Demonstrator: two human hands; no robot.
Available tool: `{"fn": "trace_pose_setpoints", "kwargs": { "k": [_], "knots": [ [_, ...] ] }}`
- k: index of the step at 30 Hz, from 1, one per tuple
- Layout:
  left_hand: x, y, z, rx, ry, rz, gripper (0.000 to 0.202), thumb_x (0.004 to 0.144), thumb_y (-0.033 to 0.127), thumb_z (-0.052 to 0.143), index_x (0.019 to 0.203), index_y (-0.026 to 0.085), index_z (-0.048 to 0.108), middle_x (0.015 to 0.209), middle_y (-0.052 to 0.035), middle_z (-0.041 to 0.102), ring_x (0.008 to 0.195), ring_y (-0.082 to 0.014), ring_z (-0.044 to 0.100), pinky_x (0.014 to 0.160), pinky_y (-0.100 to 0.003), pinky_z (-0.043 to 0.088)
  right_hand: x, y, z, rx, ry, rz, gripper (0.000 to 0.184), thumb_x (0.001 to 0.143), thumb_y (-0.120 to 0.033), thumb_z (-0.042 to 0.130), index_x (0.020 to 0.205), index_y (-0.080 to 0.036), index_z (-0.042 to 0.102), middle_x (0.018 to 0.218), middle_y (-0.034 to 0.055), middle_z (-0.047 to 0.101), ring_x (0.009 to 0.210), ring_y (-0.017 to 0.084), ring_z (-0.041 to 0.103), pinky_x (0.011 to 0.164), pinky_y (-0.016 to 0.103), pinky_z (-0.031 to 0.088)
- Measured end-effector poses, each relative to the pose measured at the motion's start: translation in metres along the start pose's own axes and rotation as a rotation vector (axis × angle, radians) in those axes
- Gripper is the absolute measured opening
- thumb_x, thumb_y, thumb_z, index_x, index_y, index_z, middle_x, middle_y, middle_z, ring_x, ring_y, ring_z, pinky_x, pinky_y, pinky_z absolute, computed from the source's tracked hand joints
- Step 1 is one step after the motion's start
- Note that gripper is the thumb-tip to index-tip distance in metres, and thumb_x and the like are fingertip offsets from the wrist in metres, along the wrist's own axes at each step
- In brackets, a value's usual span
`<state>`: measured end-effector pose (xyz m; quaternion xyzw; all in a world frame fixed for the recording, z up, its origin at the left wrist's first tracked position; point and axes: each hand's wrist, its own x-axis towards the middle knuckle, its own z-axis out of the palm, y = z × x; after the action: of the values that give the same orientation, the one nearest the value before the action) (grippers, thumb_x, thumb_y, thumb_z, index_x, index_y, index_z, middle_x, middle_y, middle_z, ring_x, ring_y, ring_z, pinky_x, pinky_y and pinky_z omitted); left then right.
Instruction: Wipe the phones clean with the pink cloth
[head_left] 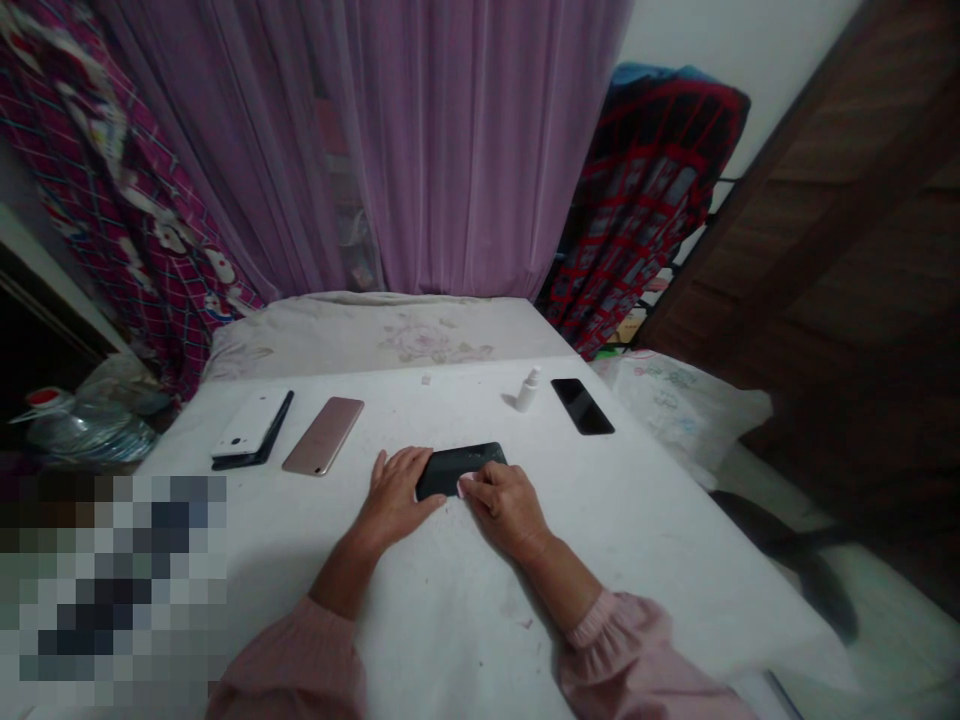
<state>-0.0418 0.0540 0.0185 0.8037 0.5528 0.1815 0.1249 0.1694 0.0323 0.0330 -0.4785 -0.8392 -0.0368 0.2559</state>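
A black phone (465, 466) lies flat on the white table (420, 600) in front of me. My left hand (397, 495) rests on the phone's left end, fingers stretched out and lying flat, thumb along its near edge. My right hand (504, 503) sits at the phone's near right edge with the fingers curled and pressed together on a small white piece (465, 482), held against the phone's surface. Both wrists come out of pink sleeves.
A rose-gold phone (324, 435) and a white phone stacked on a dark one (251, 428) lie to the left. A small white spray bottle (528, 390) and another black phone (583, 405) lie at the far right. A purple curtain hangs behind.
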Motion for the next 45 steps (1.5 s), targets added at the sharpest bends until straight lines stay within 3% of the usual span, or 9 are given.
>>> {"fn": "trace_pose_setpoints", "kwargs": {
  "k": [8,13,20,27,34,37,39,42,45],
  "knots": [
    [0.000,-0.001,-0.002,-0.010,-0.026,0.002,0.061,0.081,0.038,0.063,0.137,0.027,0.045,0.142,-0.0081,0.052,0.136,-0.0291,0.039,0.116,-0.058,0.011,0.007,0.040,-0.016,0.041,-0.052,0.438,0.023,0.092,-0.030,0.054,0.099,-0.030,0.076,0.082,0.0003,0.063,0.072,0.013,0.057,0.064,0.023,0.035],
    [0.000,0.003,-0.004,-0.003,-0.048,-0.015,0.062,0.080,0.037,0.064,0.138,0.024,0.044,0.143,-0.0097,0.050,0.137,-0.0292,0.038,0.117,-0.058,0.010,0.026,0.027,-0.009,-0.064,-0.130,0.394,0.021,0.089,-0.024,0.057,0.096,-0.031,0.076,0.086,0.0014,0.065,0.076,0.014,0.057,0.067,0.025,0.033],
    [0.000,0.010,-0.009,0.009,-0.065,-0.040,0.063,0.080,0.032,0.066,0.138,0.020,0.044,0.144,-0.0118,0.049,0.138,-0.0287,0.037,0.117,-0.057,0.009,0.036,-0.001,-0.002,-0.076,-0.182,0.237,0.022,0.092,-0.027,0.055,0.100,-0.030,0.075,0.090,0.0031,0.067,0.082,0.017,0.057,0.069,0.028,0.032],
    [0.000,0.012,-0.010,-0.001,-0.059,-0.040,0.062,0.079,0.033,0.068,0.136,0.019,0.046,0.143,-0.0126,0.050,0.138,-0.0298,0.037,0.117,-0.057,0.009,0.039,0.018,-0.006,-0.171,-0.172,0.490,0.023,0.093,-0.031,0.053,0.098,-0.031,0.076,0.091,0.0038,0.065,0.081,0.017,0.057,0.069,0.029,0.031],
    [-0.001,0.009,-0.004,0.001,-0.009,-0.021,0.060,0.080,0.033,0.066,0.135,0.024,0.046,0.141,-0.0094,0.052,0.136,-0.0290,0.040,0.116,-0.057,0.011,0.030,-0.019,0.007,-0.063,-0.127,0.287,0.023,0.093,-0.028,0.053,0.094,-0.029,0.076,0.085,0.0034,0.065,0.078,0.016,0.054,0.068,0.028,0.030],
    [-0.001,0.007,-0.003,0.002,-0.003,-0.014,0.060,0.080,0.035,0.066,0.136,0.025,0.046,0.141,-0.0089,0.052,0.136,-0.0287,0.039,0.116,-0.056,0.012,0.014,-0.009,-0.001,-0.056,-0.118,0.285,0.024,0.094,-0.027,0.052,0.096,-0.029,0.076,0.086,0.0028,0.065,0.078,0.015,0.054,0.068,0.027,0.030],
    [-0.001,0.005,-0.003,-0.005,-0.010,-0.003,0.061,0.080,0.035,0.067,0.136,0.025,0.045,0.142,-0.0088,0.052,0.136,-0.0284,0.039,0.116,-0.056,0.012,0.008,0.004,-0.007,-0.083,-0.114,0.373,0.024,0.094,-0.028,0.052,0.099,-0.029,0.075,0.087,0.0030,0.065,0.077,0.015,0.055,0.068,0.027,0.030],
    [-0.001,0.003,-0.003,-0.014,-0.014,0.008,0.061,0.080,0.035,0.067,0.137,0.025,0.045,0.142,-0.0086,0.052,0.137,-0.0282,0.039,0.117,-0.055,0.011,0.014,0.019,-0.010,-0.139,-0.122,0.512,0.023,0.093,-0.031,0.054,0.101,-0.029,0.075,0.089,0.0038,0.065,0.079,0.016,0.056,0.068,0.028,0.030],
    [-0.001,0.003,-0.001,-0.011,-0.009,0.003,0.062,0.080,0.034,0.067,0.137,0.024,0.045,0.142,-0.0090,0.052,0.137,-0.0284,0.039,0.117,-0.055,0.011,0.028,0.017,-0.006,-0.155,-0.136,0.530,0.022,0.093,-0.031,0.055,0.098,-0.030,0.076,0.090,0.0040,0.064,0.082,0.017,0.056,0.068,0.029,0.030]
  ]
}}
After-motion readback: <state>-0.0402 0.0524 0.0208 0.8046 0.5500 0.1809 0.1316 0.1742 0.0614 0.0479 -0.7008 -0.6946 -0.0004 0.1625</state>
